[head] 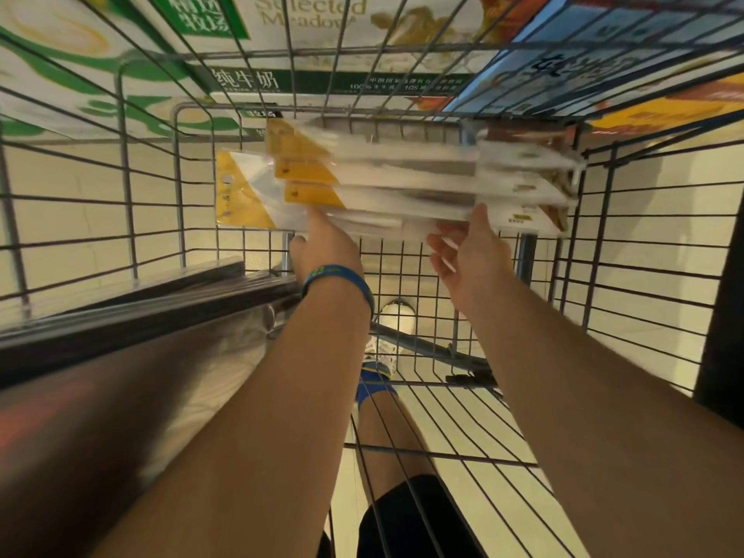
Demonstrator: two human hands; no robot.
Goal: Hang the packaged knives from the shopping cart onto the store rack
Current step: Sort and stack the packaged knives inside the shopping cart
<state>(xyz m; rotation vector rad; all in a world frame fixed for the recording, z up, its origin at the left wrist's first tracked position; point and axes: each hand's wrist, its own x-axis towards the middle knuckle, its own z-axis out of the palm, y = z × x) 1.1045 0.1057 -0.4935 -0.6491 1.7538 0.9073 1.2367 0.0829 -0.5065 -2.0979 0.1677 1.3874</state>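
Fingertips of the left hand (326, 251) are hidden under blurred yellow-and-white carded knife packs (402, 183) in the grey wire cart (178, 195), grasp untellable; right hand (469, 251) fingers are spread loose.

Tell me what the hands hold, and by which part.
Cannot tell for sure: left hand and right hand both meet the near edge of the packaged knives, with no closed grip visible.

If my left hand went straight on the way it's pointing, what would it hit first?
The knife packs. The left hand points into the stack's near edge and looks about at it; blur hides whether it touches.
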